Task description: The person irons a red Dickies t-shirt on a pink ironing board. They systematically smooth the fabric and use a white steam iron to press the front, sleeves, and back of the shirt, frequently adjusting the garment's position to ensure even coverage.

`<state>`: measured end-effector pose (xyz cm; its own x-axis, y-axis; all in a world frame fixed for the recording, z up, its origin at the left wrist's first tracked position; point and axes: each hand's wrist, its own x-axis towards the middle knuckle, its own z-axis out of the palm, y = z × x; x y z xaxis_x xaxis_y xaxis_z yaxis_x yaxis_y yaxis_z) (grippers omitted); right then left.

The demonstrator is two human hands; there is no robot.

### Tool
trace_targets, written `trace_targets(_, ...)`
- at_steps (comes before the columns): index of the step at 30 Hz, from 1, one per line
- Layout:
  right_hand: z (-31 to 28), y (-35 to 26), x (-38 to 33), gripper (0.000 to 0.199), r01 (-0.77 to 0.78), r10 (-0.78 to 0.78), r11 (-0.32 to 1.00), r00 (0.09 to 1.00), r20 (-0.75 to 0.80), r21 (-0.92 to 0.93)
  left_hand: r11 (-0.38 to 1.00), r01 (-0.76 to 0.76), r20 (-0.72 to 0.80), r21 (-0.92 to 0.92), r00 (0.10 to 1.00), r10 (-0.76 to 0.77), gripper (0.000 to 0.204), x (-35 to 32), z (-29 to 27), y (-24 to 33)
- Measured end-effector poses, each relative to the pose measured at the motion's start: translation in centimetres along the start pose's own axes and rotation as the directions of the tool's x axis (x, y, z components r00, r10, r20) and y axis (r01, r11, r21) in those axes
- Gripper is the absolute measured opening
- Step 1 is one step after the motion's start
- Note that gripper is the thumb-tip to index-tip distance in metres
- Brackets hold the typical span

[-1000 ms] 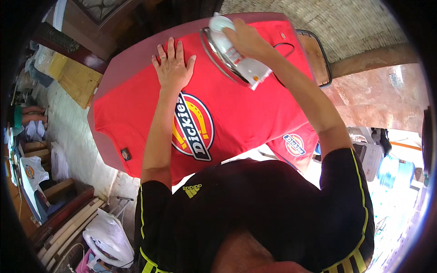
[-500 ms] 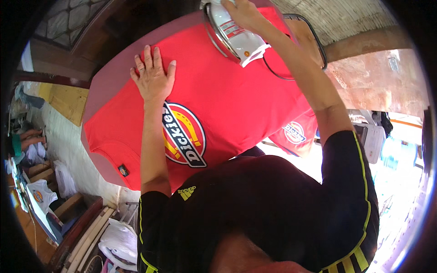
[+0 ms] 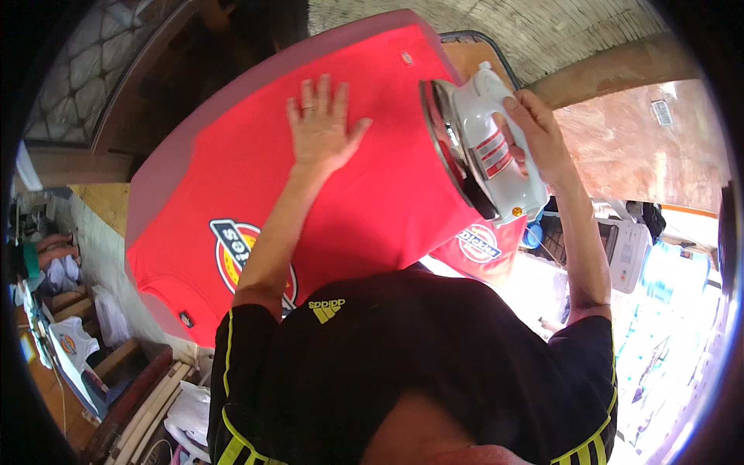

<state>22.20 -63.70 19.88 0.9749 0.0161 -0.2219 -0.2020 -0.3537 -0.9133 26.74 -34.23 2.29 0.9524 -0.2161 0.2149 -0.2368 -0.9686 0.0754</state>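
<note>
Head view: a red T-shirt (image 3: 372, 178) lies spread flat over the ironing board (image 3: 151, 194), covering most of the surface. The left hand (image 3: 322, 128) lies palm down on the shirt near the board's far edge, fingers (image 3: 319, 91) spread and flat on the cloth. The right hand (image 3: 535, 132) is wrapped around the handle of a white iron (image 3: 484, 147), fingers curled, at the board's right edge. The soleplate faces the left hand, just beside its thumb.

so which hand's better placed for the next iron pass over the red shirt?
Probably right: the right hand grips the white iron at the red shirt's edge. The left hand lies flat, pinning the fabric.
</note>
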Motion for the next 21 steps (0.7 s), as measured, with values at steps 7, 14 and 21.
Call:
trace_targets(7, -7.8, 2.8, 7.7, 0.036, 0.002, -0.020, 0.989, 0.993, -0.120, -0.147, 0.928, -0.327, -0.004, -0.179, 0.943, 0.332, 0.076, 1.9, 1.5, 11.3)
trace_targets(14, -9.6, 6.0, 15.9, 0.035, 0.003, -0.023, 0.968, 0.997, -0.077, -0.252, 0.716, -0.526, 0.051, -0.458, 0.789, 0.613, 0.061, -3.9, -0.2, 13.8)
trace_targets(21, -10.5, 9.7, 18.1, 0.032, -0.005, -0.009, 0.993, 0.993, -0.116, -0.118, 0.634, -0.230, -0.126, -0.738, 0.971, 0.205, 0.023, -11.0, -2.4, 10.1)
